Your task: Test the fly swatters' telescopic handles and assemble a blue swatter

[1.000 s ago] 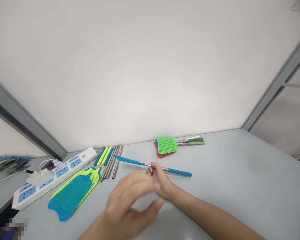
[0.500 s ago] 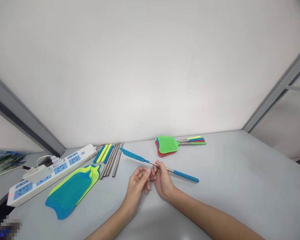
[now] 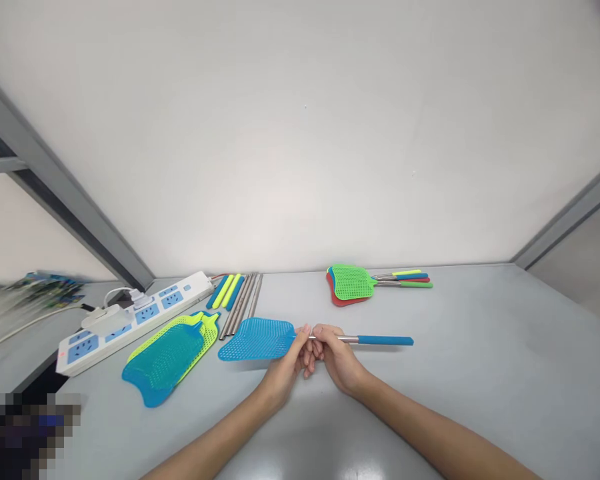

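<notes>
A blue fly swatter (image 3: 258,339) with a perforated head, a metal rod and a blue grip is held level above the table in both hands. My left hand (image 3: 291,363) pinches it where the head meets the rod, thumb on top. Close beside it, my right hand (image 3: 341,359) is closed around the metal rod, just left of the blue grip. The head points left and lies nearly flat to my view. Finished-looking swatters (image 3: 353,282) in green, red, blue and yellow lie stacked at the back, handles to the right.
Loose blue and yellow-green swatter heads (image 3: 166,360) lie at the left. Behind them are several metal rods (image 3: 240,307) and blue and yellow grips (image 3: 225,291). A white power strip (image 3: 135,320) with plugs runs along the left edge. A wall (image 3: 310,167) closes off the back.
My left hand has moved to the swatter's neck and now grips it. The swatter's head has turned from edge-on to face up, and its handle is more level. The view has shifted too.
</notes>
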